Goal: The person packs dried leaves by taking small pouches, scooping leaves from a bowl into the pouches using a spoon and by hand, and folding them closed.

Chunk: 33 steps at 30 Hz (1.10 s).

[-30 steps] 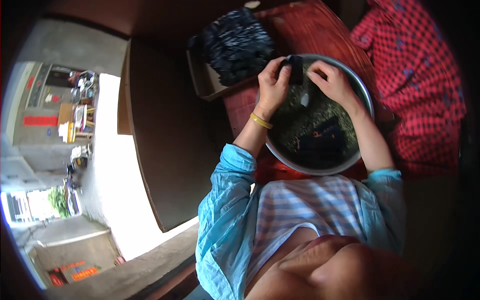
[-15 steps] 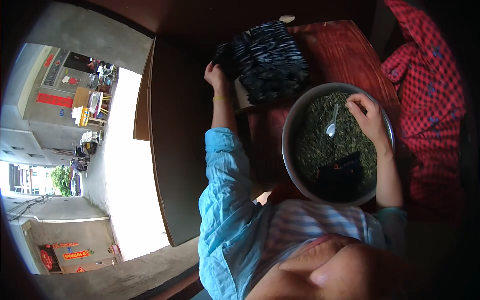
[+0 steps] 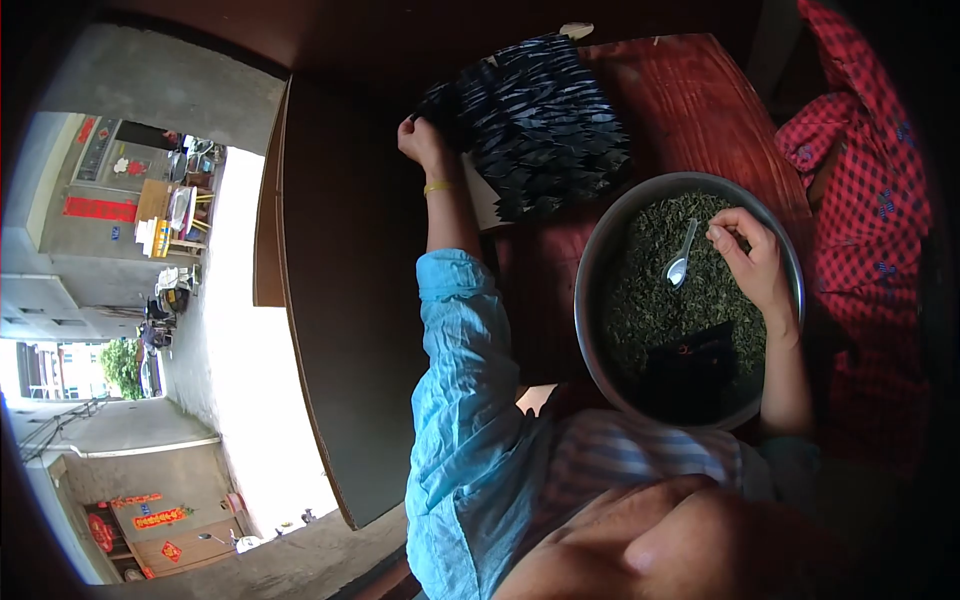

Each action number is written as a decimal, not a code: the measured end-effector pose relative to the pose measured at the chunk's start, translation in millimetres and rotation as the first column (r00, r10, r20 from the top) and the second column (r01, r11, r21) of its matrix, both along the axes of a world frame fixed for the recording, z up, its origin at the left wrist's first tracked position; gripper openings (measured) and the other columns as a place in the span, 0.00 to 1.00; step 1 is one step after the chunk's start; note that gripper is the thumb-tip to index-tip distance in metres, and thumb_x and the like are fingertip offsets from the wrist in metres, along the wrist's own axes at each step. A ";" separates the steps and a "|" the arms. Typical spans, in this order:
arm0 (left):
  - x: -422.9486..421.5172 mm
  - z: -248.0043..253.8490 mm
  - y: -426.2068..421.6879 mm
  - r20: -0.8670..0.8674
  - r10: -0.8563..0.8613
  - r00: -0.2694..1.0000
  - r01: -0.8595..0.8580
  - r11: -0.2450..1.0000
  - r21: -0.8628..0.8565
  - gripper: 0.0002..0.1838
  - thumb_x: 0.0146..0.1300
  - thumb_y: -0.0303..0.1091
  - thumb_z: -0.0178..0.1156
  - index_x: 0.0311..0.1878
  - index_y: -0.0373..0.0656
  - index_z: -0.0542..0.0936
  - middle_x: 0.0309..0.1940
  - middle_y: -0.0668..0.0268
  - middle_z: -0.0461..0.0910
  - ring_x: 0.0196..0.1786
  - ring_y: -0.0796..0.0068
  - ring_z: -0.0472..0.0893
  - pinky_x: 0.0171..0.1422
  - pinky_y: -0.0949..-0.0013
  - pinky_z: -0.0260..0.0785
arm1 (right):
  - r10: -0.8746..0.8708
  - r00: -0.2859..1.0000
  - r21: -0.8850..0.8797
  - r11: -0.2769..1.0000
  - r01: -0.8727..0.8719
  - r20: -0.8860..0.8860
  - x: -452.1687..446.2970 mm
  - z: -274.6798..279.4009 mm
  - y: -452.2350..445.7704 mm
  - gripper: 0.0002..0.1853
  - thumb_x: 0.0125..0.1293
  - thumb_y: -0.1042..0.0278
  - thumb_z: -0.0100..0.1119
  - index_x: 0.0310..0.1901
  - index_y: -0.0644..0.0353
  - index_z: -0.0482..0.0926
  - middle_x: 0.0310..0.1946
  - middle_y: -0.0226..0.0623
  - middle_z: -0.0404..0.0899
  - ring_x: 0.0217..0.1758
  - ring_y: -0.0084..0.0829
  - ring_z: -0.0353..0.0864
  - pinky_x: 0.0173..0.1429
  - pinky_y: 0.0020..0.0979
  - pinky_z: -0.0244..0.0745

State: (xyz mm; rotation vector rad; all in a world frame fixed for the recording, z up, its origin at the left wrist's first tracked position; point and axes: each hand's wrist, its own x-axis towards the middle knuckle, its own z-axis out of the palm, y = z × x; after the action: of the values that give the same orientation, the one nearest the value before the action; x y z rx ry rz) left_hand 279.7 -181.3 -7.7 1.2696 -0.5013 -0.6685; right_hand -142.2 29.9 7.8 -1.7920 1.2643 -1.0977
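My left hand [image 3: 425, 142], with a yellow band at the wrist, is closed at the left edge of a pile of dark packets [image 3: 548, 120]; its fingertips meet dark material there. Over the right side of a metal basin [image 3: 590, 350], my right hand [image 3: 752, 255] has its fingers curled together, and I cannot make out anything in them. Dried green leaves [image 3: 640, 260] fill the basin. On the leaves lie a clear spoon [image 3: 680, 262], left of my right hand, and some dark packets [image 3: 695, 365] near the basin's lower side.
The basin rests on a red wooden table [image 3: 690, 100]. Part of a box [image 3: 485, 195] shows under the pile. A large dark board [image 3: 350, 300] stands at the left, and red checked cloth [image 3: 870, 200] hangs at the right. Beyond the board is an outdoor lane.
My left hand has moved from above the basin, where it held a dark packet, to the pile's left edge. The spoon near my hands now lies on the leaves. The view has shifted.
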 end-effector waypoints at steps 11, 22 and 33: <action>20.5 -67.6 -47.9 0.192 -0.067 0.979 0.056 0.997 0.062 0.28 0.64 0.32 0.54 0.67 0.33 0.66 0.64 0.49 0.70 0.65 0.57 0.71 0.70 0.62 0.62 | -0.011 1.000 0.022 1.000 0.011 0.014 -2.3 -6.7 -1.0 0.05 0.70 0.73 0.57 0.42 0.66 0.77 0.33 0.32 0.80 0.37 0.20 0.80 0.43 0.24 0.75; -32.2 11.8 19.2 0.357 -0.203 0.912 0.201 0.979 0.044 0.37 0.67 0.39 0.55 0.75 0.39 0.52 0.73 0.47 0.55 0.71 0.55 0.64 0.70 0.59 0.63 | 0.047 0.954 -0.036 0.998 -0.061 -0.295 1.0 -16.8 -2.6 0.10 0.64 0.73 0.60 0.46 0.62 0.80 0.45 0.36 0.82 0.50 0.32 0.81 0.52 0.35 0.75; -239.4 63.7 225.8 0.593 -0.600 -0.537 0.639 0.171 0.750 0.13 0.63 0.37 0.63 0.45 0.36 0.83 0.32 0.51 0.84 0.32 0.62 0.84 0.40 0.65 0.76 | -0.102 0.666 -0.185 0.981 -0.056 -0.739 40.2 -47.3 -14.4 0.13 0.62 0.69 0.56 0.48 0.56 0.79 0.49 0.36 0.77 0.56 0.38 0.74 0.58 0.42 0.68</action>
State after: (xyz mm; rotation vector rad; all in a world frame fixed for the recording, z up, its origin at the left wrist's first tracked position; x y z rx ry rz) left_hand 40.2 44.5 56.0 0.9236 -2.8274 -0.8225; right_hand -102.0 15.5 -39.5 -2.5258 1.6773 -0.4686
